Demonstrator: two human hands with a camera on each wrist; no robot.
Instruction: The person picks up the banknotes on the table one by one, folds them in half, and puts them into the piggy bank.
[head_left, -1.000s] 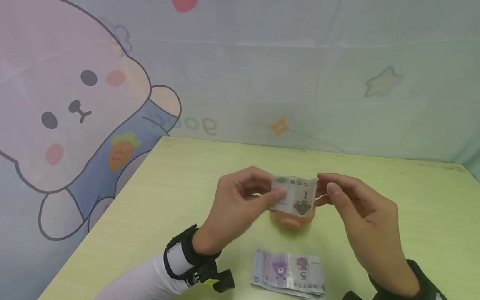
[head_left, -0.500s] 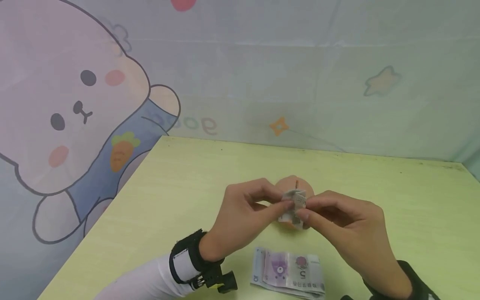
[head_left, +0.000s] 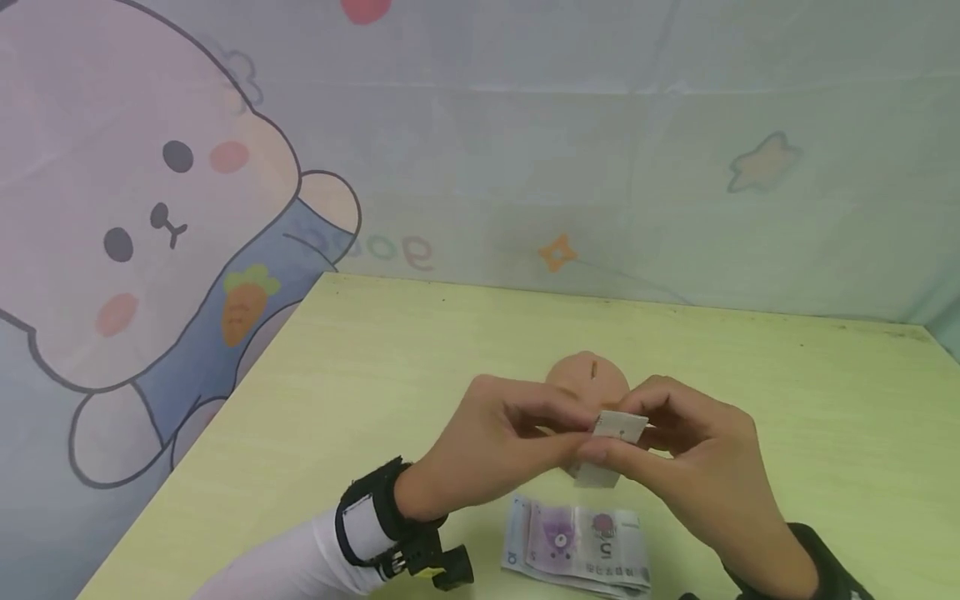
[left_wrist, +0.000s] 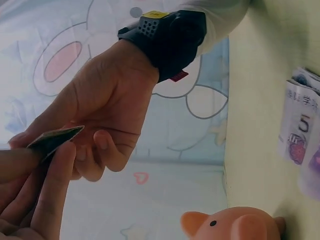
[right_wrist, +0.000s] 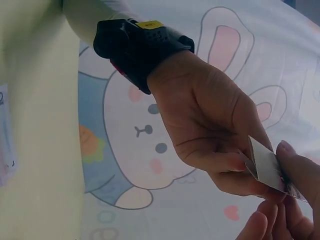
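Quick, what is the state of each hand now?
Left hand: closed, pinching the folded banknote.
Right hand: closed, pinching the same folded banknote from the other side.

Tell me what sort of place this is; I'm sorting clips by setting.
Probably a child's room or a staged play corner: a cartoon bunny backdrop hangs behind a pale green table, which holds a piggy bank and play banknotes.

Green table (head_left: 360,375) — piggy bank (head_left: 587,377), banknotes (head_left: 577,546)
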